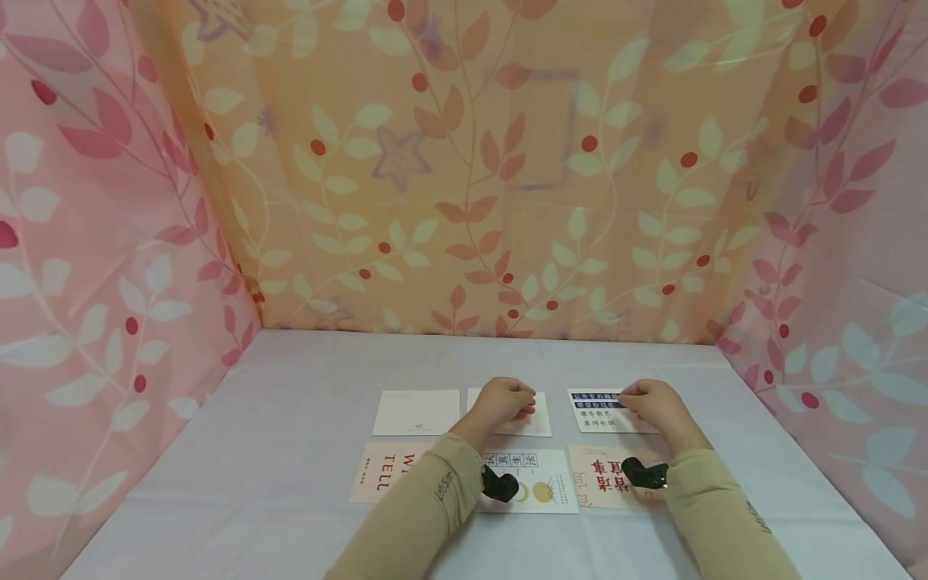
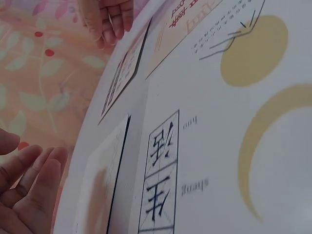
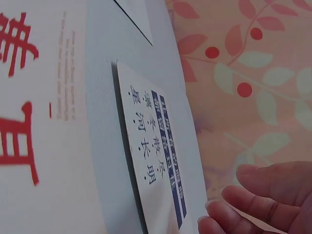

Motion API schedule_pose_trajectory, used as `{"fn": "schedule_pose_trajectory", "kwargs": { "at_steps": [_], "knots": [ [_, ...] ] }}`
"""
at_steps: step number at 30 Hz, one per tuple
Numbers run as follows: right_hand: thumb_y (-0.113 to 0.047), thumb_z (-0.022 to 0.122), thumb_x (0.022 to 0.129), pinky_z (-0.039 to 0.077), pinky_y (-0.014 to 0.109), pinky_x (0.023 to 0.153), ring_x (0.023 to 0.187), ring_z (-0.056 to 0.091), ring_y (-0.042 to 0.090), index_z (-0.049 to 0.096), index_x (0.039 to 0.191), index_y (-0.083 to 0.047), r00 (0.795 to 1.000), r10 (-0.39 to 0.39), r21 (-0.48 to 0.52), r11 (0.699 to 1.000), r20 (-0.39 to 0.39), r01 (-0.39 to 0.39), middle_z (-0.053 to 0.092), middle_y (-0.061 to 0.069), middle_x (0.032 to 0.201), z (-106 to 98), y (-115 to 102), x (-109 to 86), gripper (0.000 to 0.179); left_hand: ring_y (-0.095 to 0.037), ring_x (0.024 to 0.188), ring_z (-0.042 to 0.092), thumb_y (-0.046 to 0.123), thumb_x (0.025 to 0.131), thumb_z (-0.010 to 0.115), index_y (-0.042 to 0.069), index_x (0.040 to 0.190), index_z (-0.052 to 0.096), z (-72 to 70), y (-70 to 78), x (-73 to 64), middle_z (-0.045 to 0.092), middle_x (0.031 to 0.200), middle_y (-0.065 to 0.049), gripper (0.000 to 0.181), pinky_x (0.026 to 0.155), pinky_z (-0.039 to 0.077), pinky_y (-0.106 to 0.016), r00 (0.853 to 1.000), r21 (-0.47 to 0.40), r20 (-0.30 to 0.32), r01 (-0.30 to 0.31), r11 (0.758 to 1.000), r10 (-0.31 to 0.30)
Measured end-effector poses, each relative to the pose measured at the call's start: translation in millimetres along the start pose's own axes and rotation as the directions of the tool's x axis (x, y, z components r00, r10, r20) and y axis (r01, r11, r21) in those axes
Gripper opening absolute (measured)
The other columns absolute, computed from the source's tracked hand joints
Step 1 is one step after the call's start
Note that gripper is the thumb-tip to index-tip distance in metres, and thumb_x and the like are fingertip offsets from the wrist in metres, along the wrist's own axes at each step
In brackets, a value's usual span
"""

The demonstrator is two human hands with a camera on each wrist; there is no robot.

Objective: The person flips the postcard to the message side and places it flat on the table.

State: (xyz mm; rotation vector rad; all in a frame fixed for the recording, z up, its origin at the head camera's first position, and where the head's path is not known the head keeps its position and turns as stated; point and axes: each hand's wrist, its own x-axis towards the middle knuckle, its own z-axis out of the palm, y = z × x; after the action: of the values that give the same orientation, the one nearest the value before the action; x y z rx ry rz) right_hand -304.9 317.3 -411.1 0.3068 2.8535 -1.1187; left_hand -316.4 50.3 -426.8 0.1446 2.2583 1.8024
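Note:
My left hand (image 1: 500, 403) hovers over the plain white card (image 1: 540, 420) at the middle of the back row, partly covering it. In the left wrist view the left hand (image 2: 34, 190) has loosely bent fingers with nothing between them. My right hand (image 1: 656, 403) is over the right end of a white card with dark blue bands and Chinese characters (image 1: 590, 412). The right wrist view shows the fingers of the right hand (image 3: 273, 200) relaxed and apart, beside that banded card (image 3: 146, 131). Neither hand holds anything.
Another plain white card (image 1: 416, 412) lies at the back left. The front row has a pink card with red letters (image 1: 380, 475), a sun-and-moon card (image 1: 536, 491) and a red-lettered card (image 1: 598, 475). A white cloth (image 1: 239, 451) covers the table; flowered curtains (image 1: 464, 201) surround it.

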Motion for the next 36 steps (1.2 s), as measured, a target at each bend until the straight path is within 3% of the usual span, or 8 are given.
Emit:
{"fn": "schedule_pose_trajectory", "kwargs": {
  "at_steps": [8, 20, 30, 36],
  "knots": [
    [-0.018, 0.06, 0.086, 0.042, 0.029, 0.062, 0.076, 0.051, 0.022, 0.06, 0.1, 0.004, 0.999, 0.017, -0.042, 0.999, -0.036, -0.019, 0.059, 0.012, 0.086, -13, 12, -0.6, 0.026, -0.012, 0.07, 0.061, 0.013, 0.086, 0.059, 0.001, 0.101, 0.066, 23.4, 1.0, 4.1, 0.063, 0.08, -0.001, 0.02, 0.063, 0.052, -0.025, 1.0, -0.019, 0.01, 0.017, 1.0, -0.017],
    [-0.019, 0.057, 0.087, 0.041, 0.036, 0.067, 0.078, 0.052, 0.026, 0.058, 0.101, 0.008, 0.999, 0.018, -0.078, 0.997, -0.043, -0.022, 0.06, 0.015, 0.082, -24, 26, -1.7, 0.03, -0.017, 0.073, 0.063, 0.016, 0.086, 0.06, 0.007, 0.1, 0.068, 45.7, 4.3, 4.6, 0.064, 0.079, -0.002, 0.018, 0.066, 0.052, -0.03, 0.998, -0.021, 0.014, 0.054, 0.998, -0.054],
    [-0.019, 0.056, 0.088, 0.041, 0.041, 0.073, 0.087, 0.048, 0.031, 0.053, 0.107, 0.007, 0.986, 0.16, -0.011, 0.987, -0.054, -0.161, 0.056, 0.02, 0.094, -20, 36, 1.5, 0.032, -0.015, 0.067, 0.06, 0.017, 0.086, 0.061, 0.007, 0.093, 0.068, 64.9, 6.5, 2.3, 0.063, 0.079, -0.002, 0.014, 0.063, 0.05, -0.029, 0.998, -0.013, 0.004, 0.06, 0.998, -0.06],
    [-0.02, 0.057, 0.088, 0.041, 0.048, 0.079, 0.094, 0.046, 0.036, 0.053, 0.108, 0.006, 0.983, 0.172, -0.005, 0.985, -0.066, -0.173, 0.052, 0.025, 0.105, -18, 37, 2.1, 0.034, -0.01, 0.066, 0.058, 0.017, 0.085, 0.061, 0.008, 0.089, 0.068, 71.0, 3.4, 2.4, 0.061, 0.075, 0.002, 0.013, 0.058, 0.044, -0.022, 0.999, 0.009, -0.007, 0.045, 0.999, -0.044]
  ]
}}
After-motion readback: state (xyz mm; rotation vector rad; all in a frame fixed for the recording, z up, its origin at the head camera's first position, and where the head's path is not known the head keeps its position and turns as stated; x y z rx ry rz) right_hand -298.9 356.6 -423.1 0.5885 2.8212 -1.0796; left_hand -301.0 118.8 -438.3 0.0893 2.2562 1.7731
